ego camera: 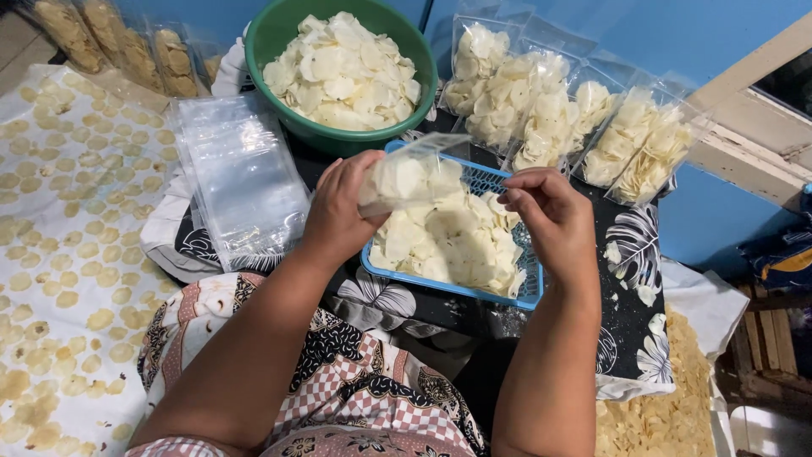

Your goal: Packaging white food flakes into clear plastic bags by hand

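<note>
My left hand (342,206) grips a clear plastic bag (408,173) partly filled with pale white chips, held tilted over a blue basket tray (531,294). The tray is heaped with loose white chips (448,241). My right hand (550,216) hovers over the tray's right side, fingers curled together near the bag's end; whether it pinches a chip is unclear. A green bowl (275,34) full of the same chips stands just behind the tray.
A stack of empty clear bags (239,173) lies left of the tray. Several filled bags (550,110) lean against the blue wall at the back right. Small yellowish chips are spread on a white sheet (59,228) at left. A wooden frame (753,127) stands at right.
</note>
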